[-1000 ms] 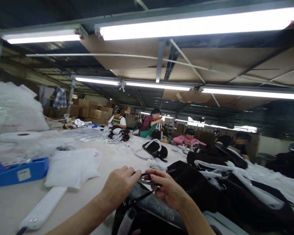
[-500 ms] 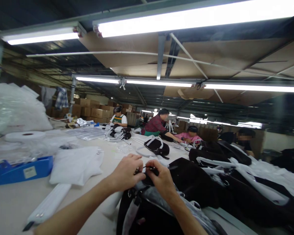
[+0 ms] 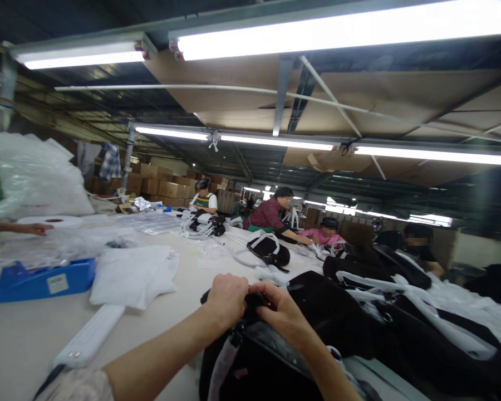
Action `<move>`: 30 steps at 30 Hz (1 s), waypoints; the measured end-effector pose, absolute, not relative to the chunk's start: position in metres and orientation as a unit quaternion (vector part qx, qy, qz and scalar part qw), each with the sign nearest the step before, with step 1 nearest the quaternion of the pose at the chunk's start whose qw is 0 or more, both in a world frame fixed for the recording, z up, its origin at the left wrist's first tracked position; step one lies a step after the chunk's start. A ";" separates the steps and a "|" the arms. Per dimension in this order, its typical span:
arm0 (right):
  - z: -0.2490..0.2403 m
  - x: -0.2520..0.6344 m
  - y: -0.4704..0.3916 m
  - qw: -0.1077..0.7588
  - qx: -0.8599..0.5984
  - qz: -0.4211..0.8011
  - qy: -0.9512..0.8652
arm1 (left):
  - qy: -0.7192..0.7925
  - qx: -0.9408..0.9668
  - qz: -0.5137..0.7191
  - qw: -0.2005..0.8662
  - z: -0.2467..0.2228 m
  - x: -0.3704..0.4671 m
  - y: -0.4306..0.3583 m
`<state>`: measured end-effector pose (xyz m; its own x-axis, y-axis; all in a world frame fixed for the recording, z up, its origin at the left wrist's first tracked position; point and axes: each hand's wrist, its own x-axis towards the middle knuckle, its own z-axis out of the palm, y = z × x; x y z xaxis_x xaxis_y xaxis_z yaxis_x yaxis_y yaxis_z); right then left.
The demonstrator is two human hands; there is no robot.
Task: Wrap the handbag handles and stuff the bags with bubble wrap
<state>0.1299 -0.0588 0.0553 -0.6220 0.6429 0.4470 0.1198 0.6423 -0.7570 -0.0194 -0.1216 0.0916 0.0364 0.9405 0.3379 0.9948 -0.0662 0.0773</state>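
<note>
A black bag (image 3: 271,362) with a grey-wrapped strap lies at the table's near edge, below both hands. My left hand (image 3: 229,298) is closed at the bag's top, its fingers curled round a dark part. Close beside it, my right hand (image 3: 278,305) pinches a small black piece of the bag between thumb and fingers. The two hands nearly touch. What exactly lies between the fingertips is dark and partly hidden.
More black bags (image 3: 334,312) with white-wrapped handles fill the right. At left are a blue tape dispenser (image 3: 45,283), a white padded packet (image 3: 136,273) and a white strip (image 3: 92,334). A co-worker's hand (image 3: 37,229) reaches in from the left. Several people stand across the table.
My left hand has turned and curled more tightly at the bag's top. A co-worker's hand has come into view at the left. The view has shifted slightly.
</note>
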 end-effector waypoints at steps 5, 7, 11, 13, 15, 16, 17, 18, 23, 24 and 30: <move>0.052 0.122 -0.066 0.388 -0.374 0.084 -0.838 | -0.657 -0.719 -0.187 0.130 0.076 -0.014 -0.121; 0.053 0.116 -0.068 0.366 -0.452 0.068 -0.811 | -0.645 -0.725 -0.198 0.137 0.072 -0.014 -0.122; 0.061 0.108 -0.063 0.346 -0.503 0.120 -0.783 | -0.629 -0.729 -0.233 0.137 0.070 -0.018 -0.126; 0.068 0.110 -0.060 0.324 -0.484 0.173 -0.794 | -0.623 -0.728 -0.256 0.129 0.073 -0.023 -0.125; 0.075 0.116 -0.058 0.282 -0.455 0.248 -0.808 | -0.611 -0.728 -0.286 0.121 0.077 -0.029 -0.122; 0.078 0.120 -0.057 0.262 -0.437 0.307 -0.804 | -0.602 -0.730 -0.303 0.119 0.078 -0.032 -0.121; 0.080 0.125 -0.057 0.247 -0.419 0.374 -0.790 | -0.591 -0.731 -0.320 0.118 0.080 -0.034 -0.120; 0.082 0.129 -0.056 0.237 -0.404 0.435 -0.769 | -0.579 -0.733 -0.337 0.118 0.081 -0.036 -0.119; 0.079 0.136 -0.051 0.220 -0.414 0.443 -0.764 | -0.516 -0.743 -0.412 0.111 0.083 -0.037 -0.117; 0.078 0.135 -0.051 0.218 -0.416 0.412 -0.781 | -0.505 -0.745 -0.423 0.108 0.082 -0.037 -0.117; 0.116 0.170 -0.059 0.261 -0.401 0.262 -0.838 | -0.484 -0.718 -0.495 0.068 0.077 -0.046 -0.121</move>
